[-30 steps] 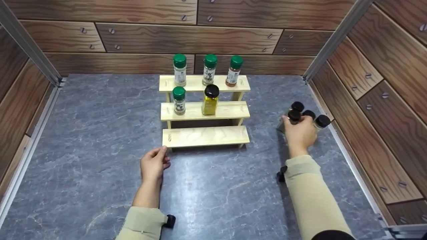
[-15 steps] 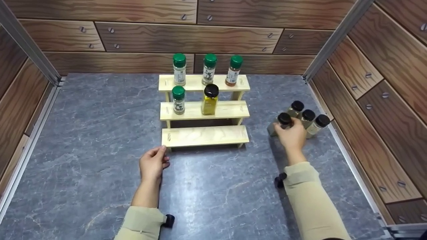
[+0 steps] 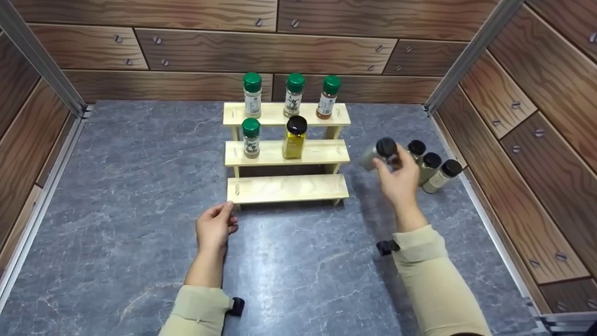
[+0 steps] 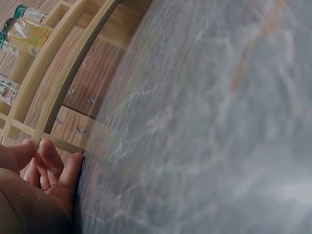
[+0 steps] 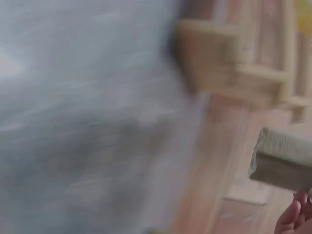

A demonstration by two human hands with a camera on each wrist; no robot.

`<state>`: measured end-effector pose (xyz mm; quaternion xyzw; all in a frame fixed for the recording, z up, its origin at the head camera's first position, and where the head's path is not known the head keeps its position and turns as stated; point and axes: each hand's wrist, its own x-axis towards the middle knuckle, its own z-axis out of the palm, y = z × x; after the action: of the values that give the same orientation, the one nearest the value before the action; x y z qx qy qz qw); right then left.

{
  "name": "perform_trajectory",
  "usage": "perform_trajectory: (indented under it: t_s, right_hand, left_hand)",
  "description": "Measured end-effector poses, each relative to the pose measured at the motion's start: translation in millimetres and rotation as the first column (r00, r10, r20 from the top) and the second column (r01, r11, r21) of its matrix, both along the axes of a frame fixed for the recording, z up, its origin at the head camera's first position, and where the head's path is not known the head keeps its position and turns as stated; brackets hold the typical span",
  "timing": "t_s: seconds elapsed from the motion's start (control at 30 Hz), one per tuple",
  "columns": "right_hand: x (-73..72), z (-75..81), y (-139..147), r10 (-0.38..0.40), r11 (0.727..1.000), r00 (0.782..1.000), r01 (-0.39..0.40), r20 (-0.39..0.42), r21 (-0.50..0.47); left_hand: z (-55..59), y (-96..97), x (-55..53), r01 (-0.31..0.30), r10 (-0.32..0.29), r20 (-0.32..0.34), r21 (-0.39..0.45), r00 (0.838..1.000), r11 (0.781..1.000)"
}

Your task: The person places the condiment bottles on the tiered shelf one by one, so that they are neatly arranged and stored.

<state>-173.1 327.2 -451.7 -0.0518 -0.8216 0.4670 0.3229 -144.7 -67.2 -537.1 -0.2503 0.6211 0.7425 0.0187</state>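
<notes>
In the head view a three-step wooden spice rack [image 3: 288,188] stands mid-table. My left hand [image 3: 215,228] pinches the left front corner of its lowest step between thumb and fingers; the left wrist view shows this hand [image 4: 46,180] at the step's end. My right hand [image 3: 400,179] grips a black-capped spice jar [image 3: 371,157], tilted and lifted off the table, to the right of the rack. In the right wrist view the jar's grey-green lower part [image 5: 282,158] points toward the blurred rack. The middle step bears a green-capped shaker [image 3: 251,142] and a yellow black-capped jar [image 3: 294,143].
Three green-capped shakers, one with reddish contents [image 3: 326,105], stand on the top step. Three black-capped jars, the rightmost pale [image 3: 436,181], stand close together near the right wall. Wood-patterned panels [image 3: 266,51] enclose the grey marbled table [image 3: 298,280].
My right hand has drawn one black-capped jar out of the cluster, raised it and moved it left toward the rack. My left hand stays at the rack's corner.
</notes>
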Motion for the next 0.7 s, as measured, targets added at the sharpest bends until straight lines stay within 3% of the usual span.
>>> perform_trajectory:
  t_s: [0.17, 0.33, 0.5, 0.7]
  right_hand:
    - [-12.9, 30.1, -20.9, 0.201, 0.979, 0.978, -0.202, -0.055, -0.007]
    - [-32.1, 41.7, -40.0, 0.347, 0.938, 0.937, -0.347, 0.034, 0.006]
    - [-47.9, 40.0, -54.1, 0.411, 0.911, 0.902, -0.41, 0.131, -0.042]
    - [-54.6, 40.5, -61.5, 0.446, 0.894, 0.872, -0.444, 0.203, -0.06]
  left_hand:
    - [-0.1, -0.9, -1.4, -0.005, 0.005, 0.001, 0.007, 1.0, 1.0]
    - [0.1, -1.2, -2.8, -0.008, 0.009, -0.01, 0.013, 1.0, 1.0]
    - [0.3, -0.2, -1.5, -0.007, 0.007, -0.004, 0.014, 1.0, 1.0]
    - [0.0, 0.6, -2.1, -0.006, 0.006, -0.001, 0.007, 1.0, 1.0]
